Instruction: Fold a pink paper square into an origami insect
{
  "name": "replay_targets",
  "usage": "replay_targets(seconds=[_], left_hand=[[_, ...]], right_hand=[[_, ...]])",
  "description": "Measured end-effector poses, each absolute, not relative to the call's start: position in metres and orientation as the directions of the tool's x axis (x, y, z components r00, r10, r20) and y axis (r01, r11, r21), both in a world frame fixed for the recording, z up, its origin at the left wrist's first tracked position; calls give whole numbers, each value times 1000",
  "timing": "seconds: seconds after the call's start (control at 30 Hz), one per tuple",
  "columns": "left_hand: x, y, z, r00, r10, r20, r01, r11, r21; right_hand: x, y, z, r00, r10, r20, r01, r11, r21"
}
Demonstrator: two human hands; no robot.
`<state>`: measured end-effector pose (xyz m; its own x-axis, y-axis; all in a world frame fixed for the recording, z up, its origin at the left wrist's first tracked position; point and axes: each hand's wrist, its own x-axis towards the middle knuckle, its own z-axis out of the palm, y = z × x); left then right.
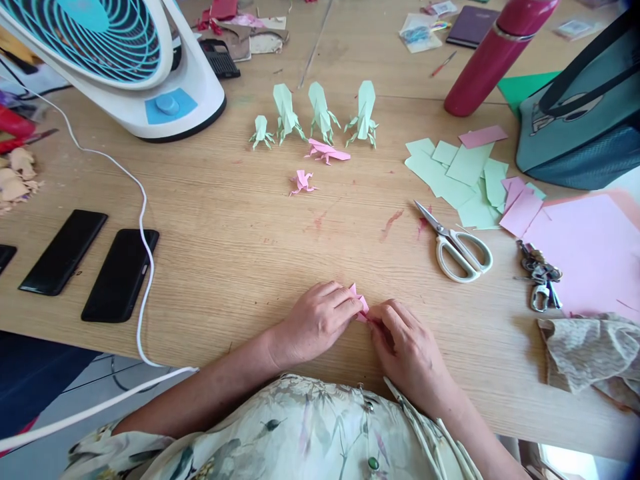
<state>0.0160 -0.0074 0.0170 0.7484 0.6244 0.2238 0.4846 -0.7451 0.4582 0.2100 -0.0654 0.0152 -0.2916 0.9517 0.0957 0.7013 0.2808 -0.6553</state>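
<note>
Near the table's front edge, a small piece of folded pink paper (pixel 359 303) is held between my two hands. My left hand (pixel 325 317) has its fingers closed on the paper's left side and covers part of it. Thumb and fingers of my right hand (pixel 407 340) pinch its lower right corner. Only the pointed top and a bit of the middle show. Further back lie a small pink origami frog (pixel 302 182) and a longer pink origami figure (pixel 327 151). Behind them stand several pale green origami figures (pixel 283 110).
White-handled scissors (pixel 457 250) lie to the right, below green and pink paper scraps (pixel 463 173). Keys (pixel 540 275), a cloth (pixel 593 350), a red bottle (pixel 493 60) and a bag (pixel 580 127) are further right. Left are a fan (pixel 185 87), black phones (pixel 120 275) and a white cable (pixel 143 193).
</note>
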Motion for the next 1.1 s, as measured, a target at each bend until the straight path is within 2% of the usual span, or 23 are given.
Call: replay_targets(seconds=[0.23, 0.37, 0.63, 0.73, 0.83, 0.87, 1.0, 1.1], left_hand=[[18, -9, 18, 745, 624, 235, 521, -764, 380], [15, -11, 16, 748, 613, 254, 508, -775, 375], [-26, -14, 15, 830, 460, 315, 346, -868, 356], [-30, -14, 21, 853, 403, 331, 317, -905, 285], [-23, -13, 25, 928, 295, 227, 255, -948, 191], [-20, -13, 25, 936, 302, 179, 271, -946, 180], [-12, -13, 18, 940, 342, -8, 334, -912, 236], [-12, -14, 14, 929, 362, -80, 370, -894, 251]], right_hand=[[211, -69, 15, -318, 940, 121, 702, 320, -636], [212, -71, 16, -319, 937, 142, 694, 333, -638], [213, -71, 14, -315, 935, 164, 687, 344, -640], [214, -71, 14, -314, 934, 173, 690, 349, -634], [214, -71, 14, -315, 933, 175, 689, 351, -634], [214, -71, 14, -314, 933, 175, 689, 351, -634], [213, -69, 15, -310, 935, 171, 696, 346, -629], [217, -71, 14, -309, 935, 171, 673, 343, -655]])
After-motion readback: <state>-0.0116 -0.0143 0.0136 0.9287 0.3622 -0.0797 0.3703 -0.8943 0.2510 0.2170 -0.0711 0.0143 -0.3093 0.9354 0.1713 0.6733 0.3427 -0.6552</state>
